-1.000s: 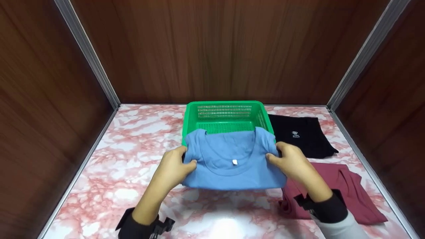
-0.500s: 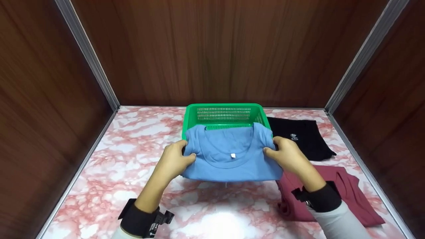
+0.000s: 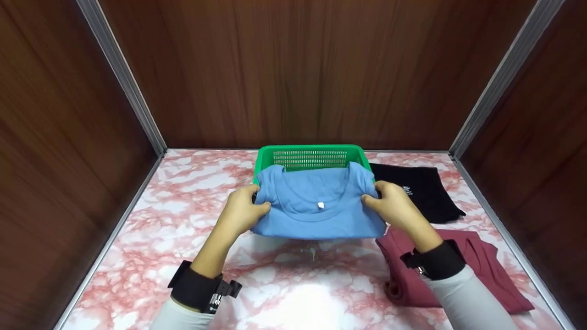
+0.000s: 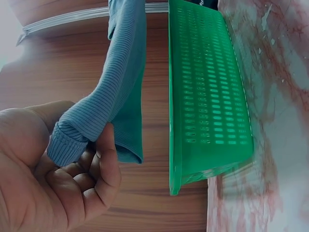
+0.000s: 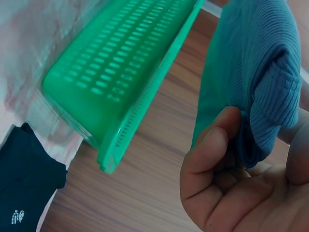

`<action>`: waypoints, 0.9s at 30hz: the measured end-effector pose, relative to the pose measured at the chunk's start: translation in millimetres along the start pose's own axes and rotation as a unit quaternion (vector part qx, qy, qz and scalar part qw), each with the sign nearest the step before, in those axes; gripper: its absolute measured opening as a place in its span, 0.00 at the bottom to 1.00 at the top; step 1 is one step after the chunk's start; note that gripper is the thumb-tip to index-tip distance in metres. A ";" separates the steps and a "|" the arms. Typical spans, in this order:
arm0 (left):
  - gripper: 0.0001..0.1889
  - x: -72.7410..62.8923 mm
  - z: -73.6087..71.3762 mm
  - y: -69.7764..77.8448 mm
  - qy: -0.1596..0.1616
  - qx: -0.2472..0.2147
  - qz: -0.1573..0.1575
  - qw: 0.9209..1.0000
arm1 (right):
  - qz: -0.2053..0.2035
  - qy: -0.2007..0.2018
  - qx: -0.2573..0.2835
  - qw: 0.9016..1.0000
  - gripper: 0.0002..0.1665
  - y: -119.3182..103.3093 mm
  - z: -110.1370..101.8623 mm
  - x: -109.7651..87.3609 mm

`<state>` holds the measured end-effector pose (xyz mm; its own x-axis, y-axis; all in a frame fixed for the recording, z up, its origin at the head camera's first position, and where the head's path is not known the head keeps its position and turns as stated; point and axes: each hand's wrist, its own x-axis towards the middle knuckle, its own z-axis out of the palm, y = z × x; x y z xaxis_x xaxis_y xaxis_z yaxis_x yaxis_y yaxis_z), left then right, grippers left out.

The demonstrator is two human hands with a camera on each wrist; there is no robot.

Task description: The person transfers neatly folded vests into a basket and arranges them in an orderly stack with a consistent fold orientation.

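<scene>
A folded blue shirt with a round neckline and a small white tag hangs between my two hands. My left hand pinches its left edge, thumb in front and fingers behind. At the other edge my right hand pinches it the same way. Behind and below the shirt stands a green plastic basket, whose front is hidden by the cloth. Both wrist views have the shirt raised above the basket's rim, with a gap between cloth and basket. The ribbed folds sit between thumb and curled fingers.
A folded black garment with a white print lies right of the basket. Nearer, a folded maroon garment lies partly under my right forearm. Brown wood-grain panels wall in the pink-and-white marbled table.
Both hands have moved the blue shirt away from me, further over the green basket, covering more of its inside. The hold on both edges stays the same.
</scene>
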<state>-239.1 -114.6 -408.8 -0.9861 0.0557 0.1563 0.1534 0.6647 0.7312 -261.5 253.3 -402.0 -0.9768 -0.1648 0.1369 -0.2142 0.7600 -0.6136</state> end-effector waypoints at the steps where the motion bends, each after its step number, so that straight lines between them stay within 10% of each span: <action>1: 0.13 2.2 -0.4 0.5 0.000 0.001 0.000 1.000 | -0.001 0.004 -0.002 1.000 0.14 -0.1 -0.1 1.7; 27: 0.12 47.3 -1.5 5.1 0.004 0.002 -0.008 1.000 | 0.003 0.045 -0.049 0.998 0.15 -2.0 -2.6 47.0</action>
<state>-284.8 -109.7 -396.7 -0.9878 0.0393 0.1509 0.1382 0.6686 0.7306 -307.0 245.6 -392.4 -0.9729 -0.1071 0.2048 -0.2031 0.8190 -0.5366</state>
